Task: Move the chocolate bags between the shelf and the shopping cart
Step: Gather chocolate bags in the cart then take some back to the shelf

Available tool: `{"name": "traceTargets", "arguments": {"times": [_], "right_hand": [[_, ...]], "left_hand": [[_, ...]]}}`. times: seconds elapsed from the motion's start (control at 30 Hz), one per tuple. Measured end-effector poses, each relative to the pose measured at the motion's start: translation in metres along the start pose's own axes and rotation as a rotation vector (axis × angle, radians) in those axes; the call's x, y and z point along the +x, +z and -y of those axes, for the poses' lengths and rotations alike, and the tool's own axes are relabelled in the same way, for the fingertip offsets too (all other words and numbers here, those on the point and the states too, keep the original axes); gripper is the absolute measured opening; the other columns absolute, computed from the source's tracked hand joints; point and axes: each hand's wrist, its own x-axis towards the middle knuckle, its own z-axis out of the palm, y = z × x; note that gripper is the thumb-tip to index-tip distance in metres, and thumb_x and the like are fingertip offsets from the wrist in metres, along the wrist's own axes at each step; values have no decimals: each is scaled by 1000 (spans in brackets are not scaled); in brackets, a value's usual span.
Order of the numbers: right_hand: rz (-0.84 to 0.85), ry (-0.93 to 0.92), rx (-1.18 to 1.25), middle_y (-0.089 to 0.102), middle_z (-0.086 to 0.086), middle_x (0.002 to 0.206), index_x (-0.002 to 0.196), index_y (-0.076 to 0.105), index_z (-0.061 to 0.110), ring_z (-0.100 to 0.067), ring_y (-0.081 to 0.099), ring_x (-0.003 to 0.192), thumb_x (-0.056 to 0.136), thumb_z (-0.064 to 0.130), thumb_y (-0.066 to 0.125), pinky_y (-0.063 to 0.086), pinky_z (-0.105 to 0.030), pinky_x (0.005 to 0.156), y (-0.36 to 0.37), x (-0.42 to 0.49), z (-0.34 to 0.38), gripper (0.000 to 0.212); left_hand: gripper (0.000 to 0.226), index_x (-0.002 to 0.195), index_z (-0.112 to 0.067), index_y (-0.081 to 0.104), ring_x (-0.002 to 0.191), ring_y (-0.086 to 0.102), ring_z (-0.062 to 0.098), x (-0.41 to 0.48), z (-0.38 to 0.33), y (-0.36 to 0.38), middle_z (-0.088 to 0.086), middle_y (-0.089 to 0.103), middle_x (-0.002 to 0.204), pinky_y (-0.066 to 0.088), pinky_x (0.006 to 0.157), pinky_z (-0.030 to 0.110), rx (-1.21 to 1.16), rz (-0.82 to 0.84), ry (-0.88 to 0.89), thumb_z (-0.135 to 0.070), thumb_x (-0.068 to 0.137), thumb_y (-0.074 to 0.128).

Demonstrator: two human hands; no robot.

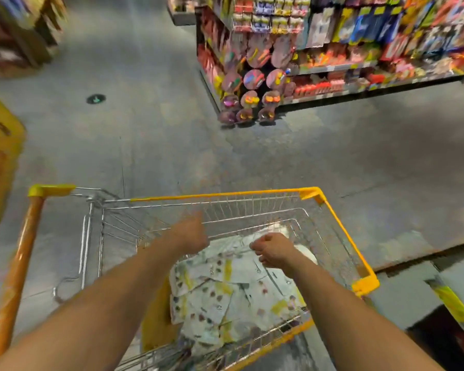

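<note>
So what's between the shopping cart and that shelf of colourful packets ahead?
Head view: only bare grey floor lies between the cart and the shelf.

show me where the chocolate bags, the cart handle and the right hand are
chocolate bags (pixel 225 295): head view, on the top white bag of the pile.
cart handle (pixel 19 263): head view, mid orange bar.
right hand (pixel 272 251): head view, back of the hand.

A grey concrete floor (pixel 150 145) is shown, on which a wire shopping cart (pixel 340 231) with yellow rim trim and an orange handle is stood. White chocolate bags (pixel 225 290) with small printed motifs are piled directly on the cart's wire bottom. A stocked shelf (pixel 332 68) is set on the floor well beyond the cart, its goods blurred. A dark round marker (pixel 96 99) is seen on the floor.
</note>
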Motion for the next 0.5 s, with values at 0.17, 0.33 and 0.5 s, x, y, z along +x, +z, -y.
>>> {"name": "traceTargets", "arguments": {"times": [0.17, 0.33, 0.5], "right_hand": [[3, 74, -211, 64, -9, 83, 84, 60, 12, -26, 59, 70, 85, 24, 71, 49, -32, 63, 24, 54, -54, 17], [100, 106, -541, 63, -6, 113, 117, 58, 19, -23, 61, 98, 84, 35, 68, 46, -28, 76, 51, 111, -116, 38], [189, 18, -764, 57, -9, 116, 123, 52, 19, -27, 61, 102, 84, 32, 58, 50, -32, 78, 81, 170, -153, 42]], "left_hand": [[79, 153, -21, 19, 125, 51, 33, 42, 34, 78, 13, 41, 148, 46, 100, 47, -15, 168, -82, -27, 85, 58], [71, 152, -19, 20, 130, 44, 31, 82, 62, 160, 13, 33, 152, 45, 101, 40, -9, 327, -191, -29, 91, 56], [70, 151, -18, 22, 133, 40, 31, 115, 82, 221, 10, 35, 150, 41, 105, 40, -22, 359, -300, -20, 89, 53]]}}
